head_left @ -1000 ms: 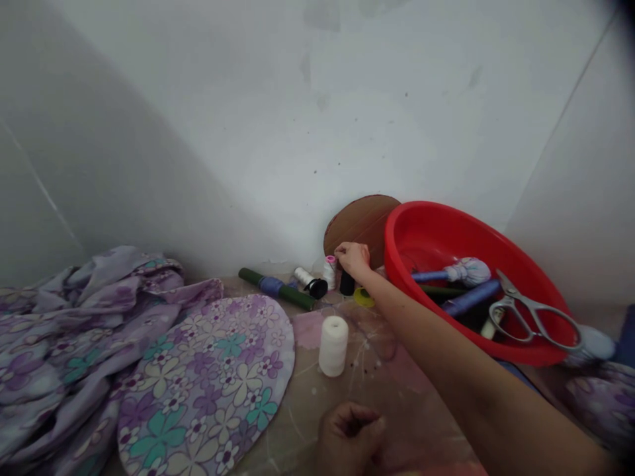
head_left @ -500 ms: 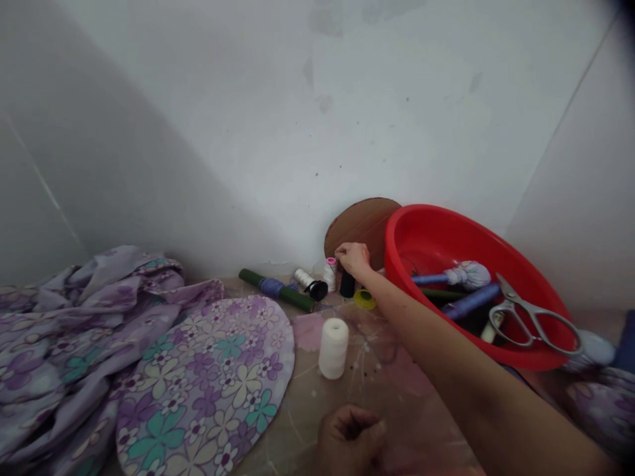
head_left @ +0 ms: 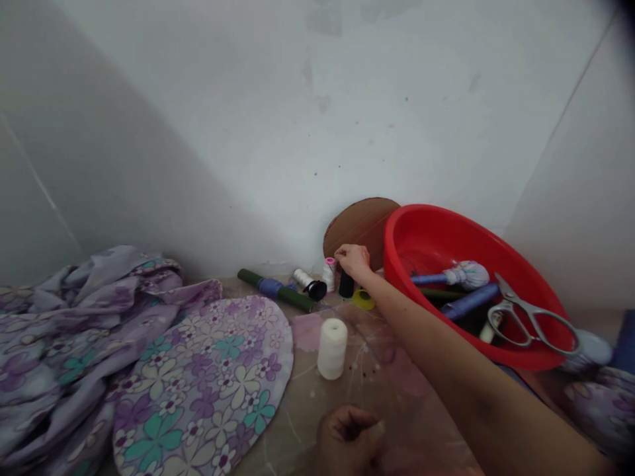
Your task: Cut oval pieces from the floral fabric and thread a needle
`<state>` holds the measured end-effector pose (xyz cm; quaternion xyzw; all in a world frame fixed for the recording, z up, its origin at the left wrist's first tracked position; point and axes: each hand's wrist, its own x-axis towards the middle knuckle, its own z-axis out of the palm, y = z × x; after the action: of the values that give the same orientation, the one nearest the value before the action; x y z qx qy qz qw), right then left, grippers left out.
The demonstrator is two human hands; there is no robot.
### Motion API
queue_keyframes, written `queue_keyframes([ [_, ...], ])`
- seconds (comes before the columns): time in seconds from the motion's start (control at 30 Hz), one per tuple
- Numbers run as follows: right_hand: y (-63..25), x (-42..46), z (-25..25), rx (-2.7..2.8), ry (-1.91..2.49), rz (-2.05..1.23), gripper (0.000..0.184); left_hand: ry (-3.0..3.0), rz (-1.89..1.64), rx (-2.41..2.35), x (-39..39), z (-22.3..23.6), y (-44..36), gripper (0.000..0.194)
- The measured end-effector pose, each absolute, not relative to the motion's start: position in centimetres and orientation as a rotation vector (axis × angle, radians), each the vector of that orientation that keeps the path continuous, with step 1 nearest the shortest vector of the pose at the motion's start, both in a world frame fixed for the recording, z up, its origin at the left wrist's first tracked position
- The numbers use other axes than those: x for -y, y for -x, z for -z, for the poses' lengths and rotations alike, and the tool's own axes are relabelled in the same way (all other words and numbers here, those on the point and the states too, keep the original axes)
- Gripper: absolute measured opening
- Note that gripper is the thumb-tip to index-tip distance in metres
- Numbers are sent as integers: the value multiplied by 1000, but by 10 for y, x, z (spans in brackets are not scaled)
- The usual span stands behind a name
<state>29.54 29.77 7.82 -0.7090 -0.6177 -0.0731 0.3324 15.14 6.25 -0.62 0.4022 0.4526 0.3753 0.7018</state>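
Note:
My right hand (head_left: pixel 353 259) stretches to the back, fingers pinched at the top of a black thread spool (head_left: pixel 346 284). Whatever lies between those fingertips is too small to make out. A white spool with a pink top (head_left: pixel 329 276) stands just left of it, and a yellow round item (head_left: pixel 364 299) lies under my wrist. At the bottom edge my left hand (head_left: pixel 350 439) is closed, thumb against curled fingers; any content is hidden. A larger white thread cone (head_left: pixel 332 349) stands upright in front of that hand.
A red basin (head_left: pixel 540 284) tilts at the right, with scissors (head_left: pixel 526 317) and fabric-wrapped rods in it. Brown cardboard (head_left: pixel 357 221) leans on the wall. Floral fabric (head_left: pixel 208 390) covers the left. A green rod (head_left: pixel 278 289) and a white spool (head_left: pixel 301 277) lie behind.
Both hands keep practically the same place and pose. The whole view has shifted very slightly; no object has visibly been moved.

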Motion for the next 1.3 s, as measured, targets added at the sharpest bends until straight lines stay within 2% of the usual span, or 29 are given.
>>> queue_keyframes([
  [1.3, -294, -292, -72, 1641, 1778, 172, 16, -862, -837, -975, -62, 6, -151, 33],
])
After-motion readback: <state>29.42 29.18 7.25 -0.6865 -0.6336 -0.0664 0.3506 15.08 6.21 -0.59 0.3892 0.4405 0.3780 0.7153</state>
